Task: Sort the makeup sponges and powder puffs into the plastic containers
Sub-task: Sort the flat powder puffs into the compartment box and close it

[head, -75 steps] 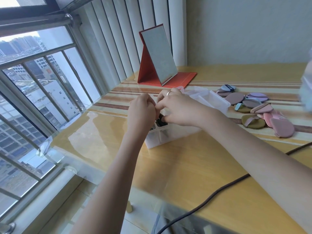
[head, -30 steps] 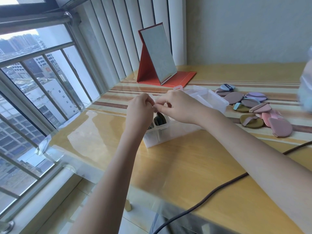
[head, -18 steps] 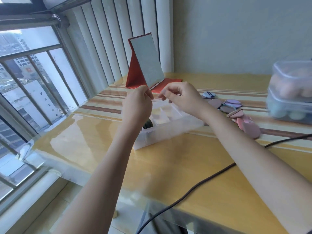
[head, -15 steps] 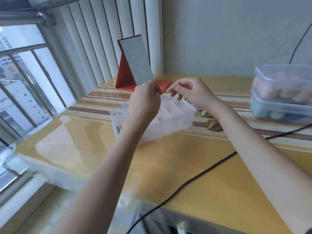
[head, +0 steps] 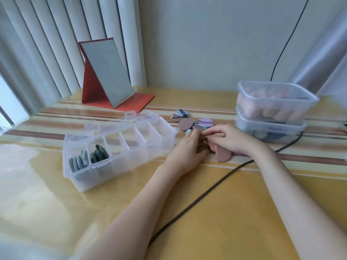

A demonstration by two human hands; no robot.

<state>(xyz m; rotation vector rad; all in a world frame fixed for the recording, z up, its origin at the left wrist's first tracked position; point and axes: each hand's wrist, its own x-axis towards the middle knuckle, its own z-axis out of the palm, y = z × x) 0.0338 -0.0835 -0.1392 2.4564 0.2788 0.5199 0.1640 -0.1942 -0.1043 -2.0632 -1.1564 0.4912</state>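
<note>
A clear compartment box (head: 150, 145) lies open at left. Its two nearest compartments hold grey-blue puffs (head: 78, 162) and dark green puffs (head: 99, 154). To its right lies a pile of powder puffs (head: 185, 123) in mauve, lilac and blue, with pink puffs (head: 222, 155) at its near edge. My left hand (head: 185, 151) lies on the pile, and a brown puff (head: 201, 147) shows between its thumb and curled fingers. My right hand (head: 231, 138) rests over the pink puffs, its fingers stretched left onto the pile.
Two stacked clear lidded tubs (head: 270, 109) holding makeup sponges stand at the right. A red folding mirror (head: 107, 76) stands at the back left before vertical blinds. A black cable (head: 206, 188) crosses the table between my forearms.
Both hands left the compartment box and moved right onto the puff pile. The view swung right, bringing the stacked tubs into sight.
</note>
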